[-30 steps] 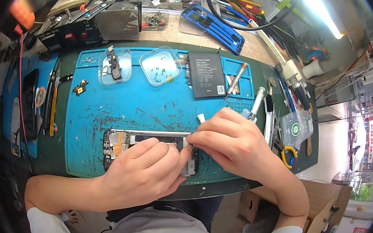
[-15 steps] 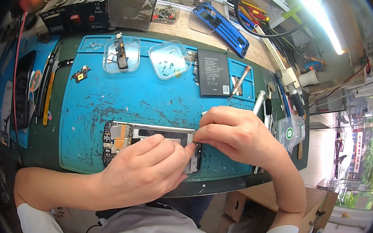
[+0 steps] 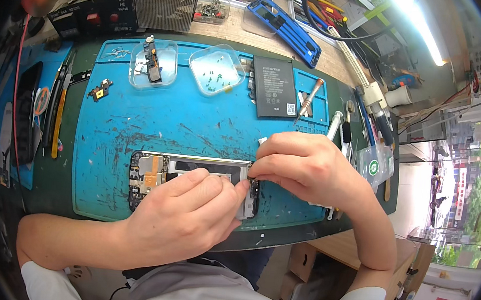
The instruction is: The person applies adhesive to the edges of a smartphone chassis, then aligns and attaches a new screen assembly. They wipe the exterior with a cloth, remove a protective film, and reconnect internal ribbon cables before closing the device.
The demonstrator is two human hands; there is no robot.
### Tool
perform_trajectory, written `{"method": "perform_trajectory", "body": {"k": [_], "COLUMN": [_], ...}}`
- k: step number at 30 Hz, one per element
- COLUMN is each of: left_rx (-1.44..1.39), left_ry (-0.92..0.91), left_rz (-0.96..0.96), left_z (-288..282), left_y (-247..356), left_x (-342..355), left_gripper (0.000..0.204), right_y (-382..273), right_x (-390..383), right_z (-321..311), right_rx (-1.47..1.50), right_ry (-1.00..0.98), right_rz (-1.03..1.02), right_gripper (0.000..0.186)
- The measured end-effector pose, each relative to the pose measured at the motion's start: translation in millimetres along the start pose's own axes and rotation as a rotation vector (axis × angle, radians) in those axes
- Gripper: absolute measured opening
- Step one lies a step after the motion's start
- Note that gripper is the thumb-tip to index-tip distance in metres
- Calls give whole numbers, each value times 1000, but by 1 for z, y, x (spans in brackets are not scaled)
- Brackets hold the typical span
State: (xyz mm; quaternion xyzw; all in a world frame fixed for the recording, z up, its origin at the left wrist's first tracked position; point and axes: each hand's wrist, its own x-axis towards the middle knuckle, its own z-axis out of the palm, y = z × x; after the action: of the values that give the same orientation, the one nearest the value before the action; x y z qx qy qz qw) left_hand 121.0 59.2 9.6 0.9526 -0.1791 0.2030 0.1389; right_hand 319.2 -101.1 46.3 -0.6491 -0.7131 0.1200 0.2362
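Observation:
An opened phone [image 3: 148, 171] lies sideways on the blue work mat, its circuit board and copper-coloured tape bare at the left end and a dark strip in the middle bay. My left hand [image 3: 191, 214] is closed over its middle and front edge, thumb and fingertips drawn together near the right end. Above that end, my right hand [image 3: 300, 166] is closed too, its fingertips pinched against the far right corner of the phone and nearly meeting the left fingertips. Whatever either hand grips is hidden by the fingers.
Behind the phone lie a clear tray with a phone part [image 3: 153, 63], a tray of small screws [image 3: 216, 69], a black battery [image 3: 274, 88] and a screwdriver [image 3: 310, 100]. A small circuit piece [image 3: 101, 90] sits at left. Beyond the mat rests a blue phone frame [image 3: 285, 30].
The whole view has shifted slightly, so the bench sits a little higher and further left. Both hands keep nearly the same pose at the phone's right end.

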Motion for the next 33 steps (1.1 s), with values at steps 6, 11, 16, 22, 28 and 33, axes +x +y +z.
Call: {"method": "perform_trajectory", "body": {"k": [6, 11, 16, 22, 28, 33], "left_rx": [-15, -21, -11, -23, -26, -34], "left_ry": [-12, -19, -29, -24, -7, -1], "left_rz": [12, 0, 3, -1, 3, 3], "left_z": [0, 1, 0, 1, 2, 3], "left_y": [-1, 0, 0, 0, 0, 0], "left_x": [0, 0, 1, 0, 0, -1], "left_gripper": [53, 53, 52, 52, 54, 55], "right_y": [1, 0, -3, -2, 0, 1], "right_x": [0, 4, 8, 7, 5, 5], "right_z": [-2, -3, -8, -7, -4, -2], "right_rx": [-14, -68, -72, -92, -87, -67], "right_ry": [-17, -39, -89, -71, -12, 3], "right_rz": [-17, -32, -12, -28, -61, -61], "right_gripper": [15, 9, 8, 7, 8, 8]}}
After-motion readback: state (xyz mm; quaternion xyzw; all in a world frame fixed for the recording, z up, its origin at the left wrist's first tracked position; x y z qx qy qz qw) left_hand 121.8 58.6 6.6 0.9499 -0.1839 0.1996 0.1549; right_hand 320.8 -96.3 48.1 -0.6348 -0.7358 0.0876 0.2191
